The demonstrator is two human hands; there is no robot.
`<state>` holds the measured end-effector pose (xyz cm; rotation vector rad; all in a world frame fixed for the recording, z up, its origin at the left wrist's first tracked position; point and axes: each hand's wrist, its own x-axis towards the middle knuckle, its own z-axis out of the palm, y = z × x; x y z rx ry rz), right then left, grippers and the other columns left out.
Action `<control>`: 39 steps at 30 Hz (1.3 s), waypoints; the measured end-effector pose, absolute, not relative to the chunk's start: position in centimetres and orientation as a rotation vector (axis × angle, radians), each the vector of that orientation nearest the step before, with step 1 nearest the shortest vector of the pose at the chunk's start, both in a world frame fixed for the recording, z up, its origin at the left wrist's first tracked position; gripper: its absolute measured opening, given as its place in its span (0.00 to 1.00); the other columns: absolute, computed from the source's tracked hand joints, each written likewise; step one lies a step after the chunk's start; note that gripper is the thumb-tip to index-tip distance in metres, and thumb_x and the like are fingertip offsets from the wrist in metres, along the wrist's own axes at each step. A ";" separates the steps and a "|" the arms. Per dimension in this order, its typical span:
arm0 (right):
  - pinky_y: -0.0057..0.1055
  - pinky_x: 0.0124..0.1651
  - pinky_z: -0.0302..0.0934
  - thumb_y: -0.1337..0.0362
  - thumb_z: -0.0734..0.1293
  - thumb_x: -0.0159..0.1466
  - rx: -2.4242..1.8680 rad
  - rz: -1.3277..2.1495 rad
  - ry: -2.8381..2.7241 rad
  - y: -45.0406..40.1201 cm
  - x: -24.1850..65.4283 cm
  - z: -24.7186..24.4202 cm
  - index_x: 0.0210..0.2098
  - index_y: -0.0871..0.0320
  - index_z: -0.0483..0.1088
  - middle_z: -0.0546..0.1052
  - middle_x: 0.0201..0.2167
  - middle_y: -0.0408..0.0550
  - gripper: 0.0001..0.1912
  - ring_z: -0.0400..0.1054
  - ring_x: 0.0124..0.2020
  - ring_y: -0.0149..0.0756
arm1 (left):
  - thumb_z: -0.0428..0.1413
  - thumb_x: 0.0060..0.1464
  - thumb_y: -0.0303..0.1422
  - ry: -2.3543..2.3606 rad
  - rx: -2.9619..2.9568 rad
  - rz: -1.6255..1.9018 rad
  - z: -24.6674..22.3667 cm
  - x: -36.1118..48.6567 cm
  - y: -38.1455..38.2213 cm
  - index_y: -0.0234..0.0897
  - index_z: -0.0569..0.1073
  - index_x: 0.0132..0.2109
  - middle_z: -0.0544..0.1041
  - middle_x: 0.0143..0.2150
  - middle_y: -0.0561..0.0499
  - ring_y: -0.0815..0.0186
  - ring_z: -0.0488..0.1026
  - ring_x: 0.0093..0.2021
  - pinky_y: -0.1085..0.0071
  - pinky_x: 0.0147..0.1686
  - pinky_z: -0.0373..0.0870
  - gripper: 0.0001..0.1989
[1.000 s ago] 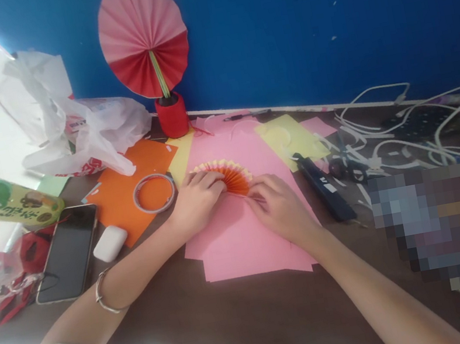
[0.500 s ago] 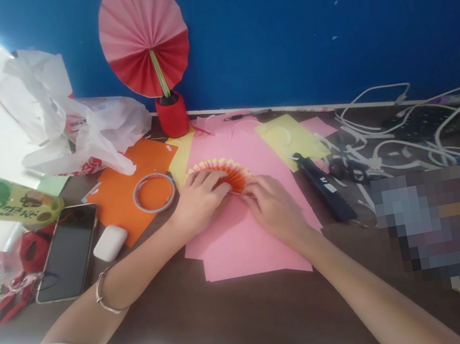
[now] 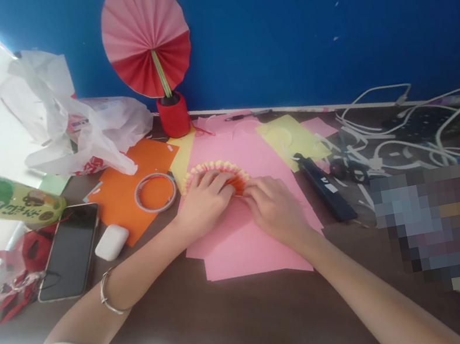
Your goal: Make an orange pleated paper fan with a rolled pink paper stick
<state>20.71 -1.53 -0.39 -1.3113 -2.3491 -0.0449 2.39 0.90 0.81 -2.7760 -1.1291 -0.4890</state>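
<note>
A small pleated paper fan (image 3: 239, 186), orange inside with a yellow and pink scalloped rim, lies spread on pink paper sheets (image 3: 244, 252). Over its left part rests my left hand (image 3: 207, 202), fingers bent and gripping the folds near the middle. My right hand (image 3: 272, 206) pinches the fan's lower right edge between thumb and fingers. Both hands hide much of the fan's lower side. Just left of my left hand, a roll of tape (image 3: 136, 195) lies on orange paper (image 3: 136, 224).
At the back stands a round pink and red paper fan (image 3: 143, 21) in a red holder (image 3: 175, 119). Leftward are a plastic bag (image 3: 102, 129), a phone (image 3: 70, 253) and a white earbud case (image 3: 112, 242). A dark slim tool (image 3: 326, 187) and white cables (image 3: 408, 146) lie rightward.
My left hand has shifted slightly down the fan, and more of the scalloped rim shows above its fingers. My right hand keeps its pinch at nearly the same spot.
</note>
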 end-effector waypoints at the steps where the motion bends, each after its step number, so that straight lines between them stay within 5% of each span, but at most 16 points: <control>1: 0.37 0.38 0.55 0.70 0.57 0.63 -1.310 -0.061 -2.359 -1.6 20.7 -0.3 0.32 0.59 0.67 0.73 0.35 0.51 0.08 0.63 0.36 0.40 | 0.48 0.57 0.25 -1.123 -2.768 -0.480 0.9 2.5 0.9 0.33 0.72 0.39 0.71 0.51 0.46 0.59 0.65 0.49 0.61 0.46 0.60 0.09; 20: 0.39 0.40 0.56 0.64 0.59 0.64 -1.371 0.083 -2.389 -1.4 22.2 -0.2 0.33 0.59 0.68 0.73 0.36 0.52 0.08 0.63 0.39 0.42 | 0.47 0.55 0.22 -1.188 -2.651 -0.381 1.1 2.0 1.0 0.35 0.73 0.35 0.73 0.48 0.46 0.58 0.66 0.48 0.58 0.48 0.59 0.11; 27: 0.38 0.42 0.58 0.64 0.59 0.64 -1.386 0.191 -2.318 -1.7 22.3 -0.1 0.34 0.59 0.67 0.72 0.36 0.52 0.07 0.63 0.39 0.41 | 0.48 0.55 0.30 -1.521 -2.686 -0.450 2.2 1.1 0.1 0.35 0.67 0.47 0.68 0.53 0.42 0.54 0.63 0.52 0.59 0.45 0.63 0.12; 32: 0.36 0.41 0.60 0.66 0.59 0.62 -1.342 0.266 -2.283 -1.8 23.0 0.3 0.34 0.57 0.65 0.70 0.36 0.51 0.04 0.64 0.39 0.40 | 0.48 0.53 0.35 -1.886 -2.445 -0.140 3.7 0.0 -2.7 0.31 0.66 0.42 0.70 0.39 0.39 0.54 0.69 0.40 0.63 0.32 0.67 0.13; 39: 0.32 0.35 0.59 0.65 0.59 0.61 -1.421 0.324 -2.245 -2.0 23.5 0.9 0.26 0.56 0.59 0.66 0.29 0.47 0.07 0.63 0.32 0.36 | 0.43 0.57 0.39 -2.094 -2.400 0.116 3.8 -0.6 -5.1 0.32 0.66 0.42 0.72 0.37 0.41 0.56 0.73 0.35 0.67 0.28 0.66 0.15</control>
